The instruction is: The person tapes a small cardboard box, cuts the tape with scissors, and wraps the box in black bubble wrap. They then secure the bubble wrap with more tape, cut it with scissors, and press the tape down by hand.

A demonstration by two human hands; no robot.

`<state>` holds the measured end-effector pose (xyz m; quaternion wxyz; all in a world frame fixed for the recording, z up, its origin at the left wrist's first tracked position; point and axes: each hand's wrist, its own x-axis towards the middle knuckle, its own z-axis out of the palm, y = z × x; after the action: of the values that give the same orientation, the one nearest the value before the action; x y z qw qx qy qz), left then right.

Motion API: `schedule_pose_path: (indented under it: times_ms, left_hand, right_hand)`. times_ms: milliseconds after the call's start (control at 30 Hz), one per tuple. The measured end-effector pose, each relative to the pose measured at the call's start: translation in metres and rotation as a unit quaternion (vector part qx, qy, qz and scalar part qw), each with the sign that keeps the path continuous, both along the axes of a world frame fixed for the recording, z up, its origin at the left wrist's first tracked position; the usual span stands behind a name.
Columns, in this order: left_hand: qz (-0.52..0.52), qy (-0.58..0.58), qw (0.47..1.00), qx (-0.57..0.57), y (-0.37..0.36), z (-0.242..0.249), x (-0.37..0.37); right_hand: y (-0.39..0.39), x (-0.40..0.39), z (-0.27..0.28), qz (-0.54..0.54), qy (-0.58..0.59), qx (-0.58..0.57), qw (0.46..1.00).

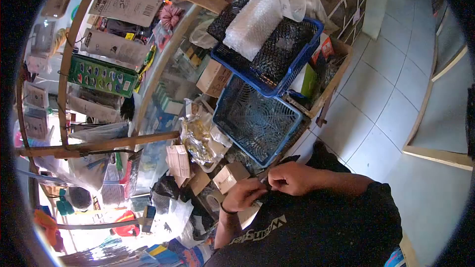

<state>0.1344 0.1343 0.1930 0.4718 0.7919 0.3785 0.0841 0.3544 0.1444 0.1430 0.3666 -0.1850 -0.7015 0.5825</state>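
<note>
My left hand [242, 195], with a dark band at the wrist, and my right hand [293, 178] meet close in front of my black shirt. Both pinch a small dark item [267, 188] between their fingertips; I cannot make out what it is. A pale card or paper [250, 213] shows just under my left hand. A small brown cardboard box [230, 176] lies right beside my left hand, and an empty blue plastic basket [257, 121] stands just beyond both hands.
A second blue basket [292, 71] holds black mesh and a roll of bubble wrap [253, 24]. Packaged goods hang on a wooden rack [99, 144] at left. Boxes and plastic bags crowd the counter. White tiled floor [386, 103] lies to the right.
</note>
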Motion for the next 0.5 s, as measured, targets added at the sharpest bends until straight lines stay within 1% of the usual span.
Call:
schedule_pose_path:
  times_ms: [67,167,267,367,500]
  left_hand:
    - [-0.009,0.006,1.0,0.012,0.003,0.001,0.008]
    - [-0.01,0.024,0.999,-0.043,0.008,0.006,0.02]
    - [-0.048,0.046,0.997,-0.029,0.015,0.009,0.027]
    - [-0.032,0.057,0.997,-0.038,0.016,0.015,0.031]
    - [-0.017,-0.018,0.997,-0.067,0.018,0.005,0.028]
  right_hand:
    - [0.0,0.008,-0.004,0.023,-0.003,-0.007,1.0]
    - [0.007,0.021,-0.001,0.034,-0.015,-0.003,0.999]
    - [0.013,0.03,-0.004,0.048,-0.018,-0.004,0.999]
    - [0.015,0.038,-0.002,0.04,-0.002,-0.035,0.999]
    - [0.015,0.047,-0.004,0.018,0.004,-0.073,0.997]
